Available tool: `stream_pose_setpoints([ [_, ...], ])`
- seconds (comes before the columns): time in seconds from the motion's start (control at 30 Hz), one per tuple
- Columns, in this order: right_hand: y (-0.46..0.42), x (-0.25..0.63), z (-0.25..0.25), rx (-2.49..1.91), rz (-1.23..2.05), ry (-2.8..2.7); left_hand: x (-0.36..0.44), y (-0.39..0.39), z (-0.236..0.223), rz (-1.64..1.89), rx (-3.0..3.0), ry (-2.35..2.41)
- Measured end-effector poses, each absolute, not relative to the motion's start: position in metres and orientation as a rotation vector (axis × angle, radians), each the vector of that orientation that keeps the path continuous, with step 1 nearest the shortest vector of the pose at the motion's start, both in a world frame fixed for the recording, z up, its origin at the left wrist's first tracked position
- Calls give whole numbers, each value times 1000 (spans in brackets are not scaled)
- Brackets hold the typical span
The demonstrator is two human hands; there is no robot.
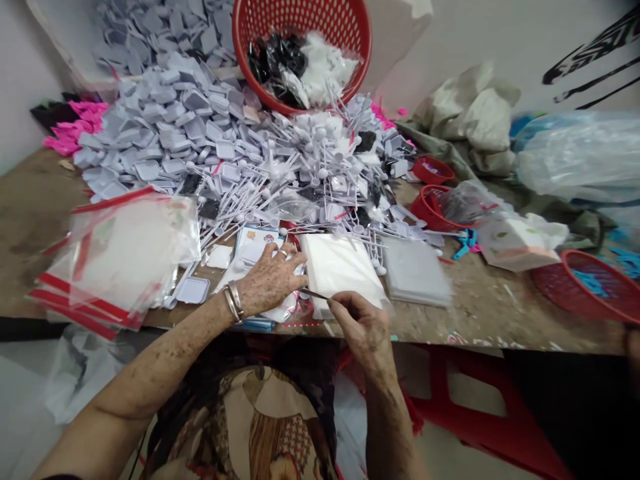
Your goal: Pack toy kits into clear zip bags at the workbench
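My left hand, wearing a ring and a bracelet, lies palm down with its fingers apart. Beneath and beside it are a printed card and some clear plastic; whether it grips any of this is hidden. Its fingertips reach the left edge of a stack of white plastic bags. My right hand is closed in a pinch on a thin dark strip, whose other end points toward my left hand. A pale lilac tray-like piece lies left of my left wrist.
A large heap of pale plastic pieces and long-handled scoops covers the back. Above it tilts a red basket. Red-edged clear bags lie left; clear bags and a red basket are right.
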State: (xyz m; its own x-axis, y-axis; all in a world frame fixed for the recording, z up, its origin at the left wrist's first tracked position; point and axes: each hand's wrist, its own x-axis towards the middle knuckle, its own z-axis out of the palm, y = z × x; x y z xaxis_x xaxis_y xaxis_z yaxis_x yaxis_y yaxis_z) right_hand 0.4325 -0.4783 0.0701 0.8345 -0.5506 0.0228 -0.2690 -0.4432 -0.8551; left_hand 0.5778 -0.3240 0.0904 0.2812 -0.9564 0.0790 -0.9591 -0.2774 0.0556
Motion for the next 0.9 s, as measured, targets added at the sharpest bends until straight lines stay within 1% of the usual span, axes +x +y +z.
stream_pose_setpoints([
  [0.17,-455,462,54,-1929,-315,578,586,-319,83,-65,2391,-1736],
  [0.23,-448,472,46,-1972,-303,548,588,-317,79,-124,2341,-1669],
  [0.3,-444,478,39,-2111,-296,514,591,-312,73,-144,2287,-1567],
  [0.47,-438,478,32,-2489,-349,477,596,-287,54,20,2358,-1282],
  [0.63,-440,478,35,-2573,-357,381,596,-273,35,48,2482,-1264],
  [0.73,-441,482,40,-2615,-268,398,595,-274,28,108,2495,-1274],
  [0.9,-429,494,45,-2838,-46,424,595,-278,19,251,2506,-1255],
])
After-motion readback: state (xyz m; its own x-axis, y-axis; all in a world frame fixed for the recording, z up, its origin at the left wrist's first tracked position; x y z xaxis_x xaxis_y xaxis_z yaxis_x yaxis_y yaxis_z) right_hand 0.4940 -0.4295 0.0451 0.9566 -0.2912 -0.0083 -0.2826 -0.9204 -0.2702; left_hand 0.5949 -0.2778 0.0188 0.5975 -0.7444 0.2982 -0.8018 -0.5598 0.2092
